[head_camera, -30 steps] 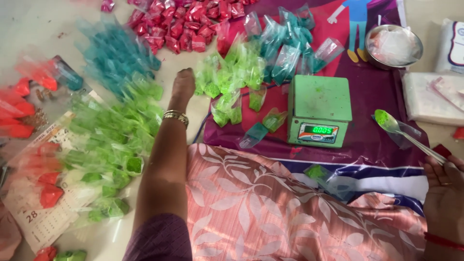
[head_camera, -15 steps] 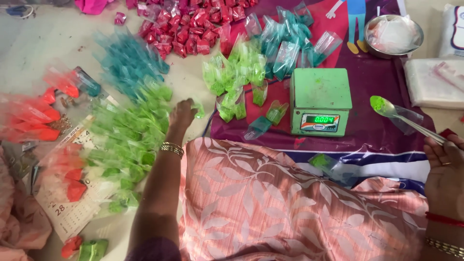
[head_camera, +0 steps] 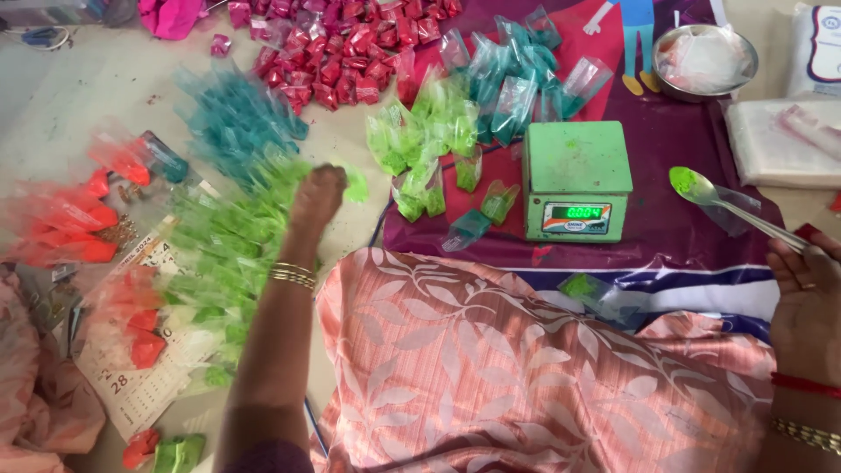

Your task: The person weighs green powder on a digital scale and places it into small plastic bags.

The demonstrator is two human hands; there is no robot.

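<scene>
Over the heap of green packets [head_camera: 232, 236] — left hand [head_camera: 317, 197] reaching forward, fingers curled on a small packet of green powder [head_camera: 355, 186], which pokes out to its right. Right hand [head_camera: 806, 280], well apart, pinches a spoon [head_camera: 727, 208] — handle running up-left, green-loaded bowl just right of the green scale [head_camera: 578, 180].

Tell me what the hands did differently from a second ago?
The left hand pulled back from the far green packets toward the person and now sits over the pile of green packets at the left, with a bit of green at its fingertips. The right hand kept holding the spoon of green powder. The green scale stayed put.
</scene>
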